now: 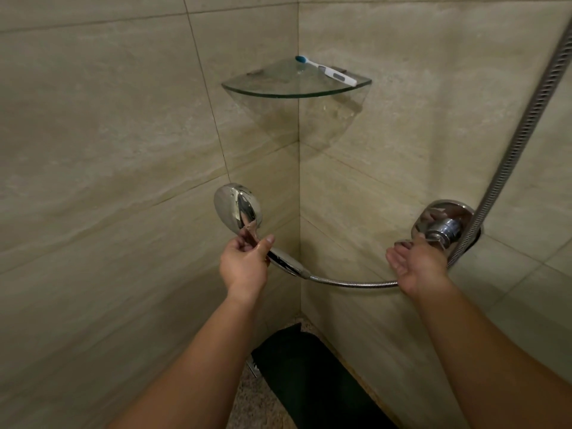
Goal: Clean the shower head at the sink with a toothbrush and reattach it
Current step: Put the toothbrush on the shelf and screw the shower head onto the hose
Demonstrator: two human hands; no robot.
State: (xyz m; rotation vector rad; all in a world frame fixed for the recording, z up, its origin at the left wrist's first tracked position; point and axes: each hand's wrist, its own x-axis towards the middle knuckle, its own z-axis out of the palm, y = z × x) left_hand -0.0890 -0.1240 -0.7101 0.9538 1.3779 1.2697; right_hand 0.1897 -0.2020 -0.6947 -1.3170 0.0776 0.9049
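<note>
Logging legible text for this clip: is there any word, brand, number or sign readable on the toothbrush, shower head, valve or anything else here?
None can be read.
toothbrush on the glass corner shelf: grey patches on the handle, too small and blurred to show any lettering.
shower head, hose and wall valve: plain chrome, only reflections, no marking visible.
Wall tiles: no text.

Home bathroom shower corner: beige wall tiles (93, 134), glass corner shelf (278, 88), chrome mixer valve (445, 224), metal hose (526, 125).
</note>
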